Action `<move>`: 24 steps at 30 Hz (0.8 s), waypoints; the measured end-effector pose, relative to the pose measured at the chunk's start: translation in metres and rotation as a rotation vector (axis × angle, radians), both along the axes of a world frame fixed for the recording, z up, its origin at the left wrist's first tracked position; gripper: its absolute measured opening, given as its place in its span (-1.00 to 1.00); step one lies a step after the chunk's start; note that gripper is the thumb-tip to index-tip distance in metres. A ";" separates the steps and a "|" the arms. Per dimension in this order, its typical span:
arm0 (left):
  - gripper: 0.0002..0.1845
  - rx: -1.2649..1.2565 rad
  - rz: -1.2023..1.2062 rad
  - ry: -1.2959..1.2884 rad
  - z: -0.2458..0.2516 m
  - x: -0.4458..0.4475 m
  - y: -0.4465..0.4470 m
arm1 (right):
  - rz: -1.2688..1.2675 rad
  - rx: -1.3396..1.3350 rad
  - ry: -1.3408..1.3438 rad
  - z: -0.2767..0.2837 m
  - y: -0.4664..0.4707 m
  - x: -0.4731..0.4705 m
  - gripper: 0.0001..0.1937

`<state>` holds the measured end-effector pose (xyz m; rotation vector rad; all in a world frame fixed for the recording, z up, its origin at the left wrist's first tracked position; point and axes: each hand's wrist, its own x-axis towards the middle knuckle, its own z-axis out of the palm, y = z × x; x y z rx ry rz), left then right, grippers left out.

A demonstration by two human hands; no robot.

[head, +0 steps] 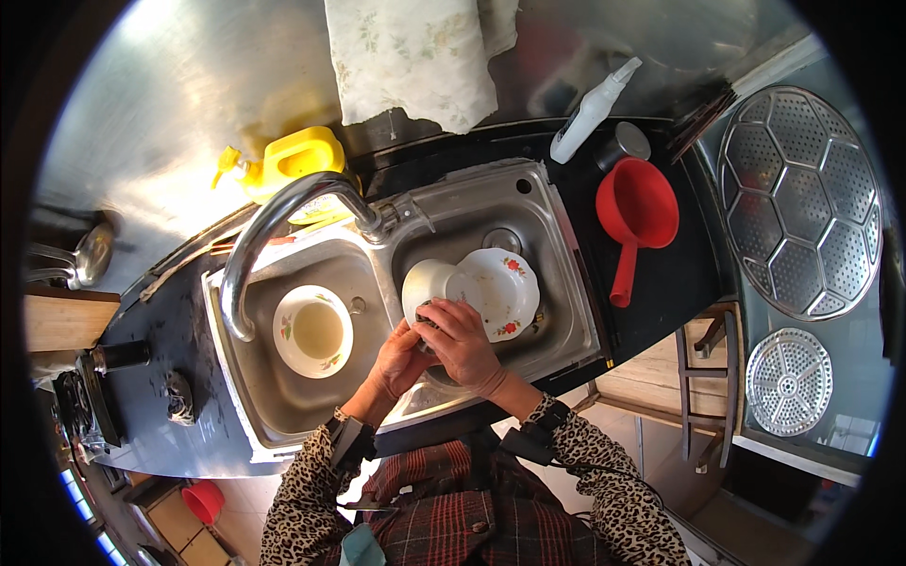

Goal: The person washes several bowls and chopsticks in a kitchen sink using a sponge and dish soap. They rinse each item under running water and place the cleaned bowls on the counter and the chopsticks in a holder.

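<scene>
Over the right basin (566, 311) of a double steel sink, my left hand (398, 362) and my right hand (461, 348) come together around a small dark grey scouring pad (423, 318). My fingers cover most of it, so its full shape is hidden. Just beyond my hands, a white bowl (423, 277) lies tipped over, its base showing. It overlaps a white plate (520, 297) with red flowers and small specks of residue. In the left basin (276, 403), a flowered white bowl (313, 331) holds cloudy liquid.
A chrome faucet (265, 205) arches over the left basin. Behind the sink stands a yellow jug (301, 159) with a pump. On the right counter are a white bottle (591, 117), a metal can (626, 145) and a red dipper (640, 205). Perforated steel racks (803, 201) lie farther right.
</scene>
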<state>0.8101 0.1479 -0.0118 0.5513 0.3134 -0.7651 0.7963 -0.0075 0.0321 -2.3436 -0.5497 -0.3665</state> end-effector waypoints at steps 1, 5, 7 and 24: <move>-0.65 -0.041 0.002 -0.024 0.002 0.000 0.001 | -0.001 -0.007 0.036 0.001 0.000 -0.001 -0.67; -0.66 0.045 -0.024 -0.009 0.005 -0.002 0.003 | 0.000 0.061 0.028 0.002 0.002 -0.004 -0.68; -0.67 0.077 -0.018 -0.014 0.005 -0.002 0.003 | -0.005 0.084 -0.018 0.001 0.004 -0.004 -0.68; -0.59 0.241 -0.168 -0.271 0.024 -0.025 0.056 | -0.541 0.890 0.871 -0.012 -0.047 0.019 -0.74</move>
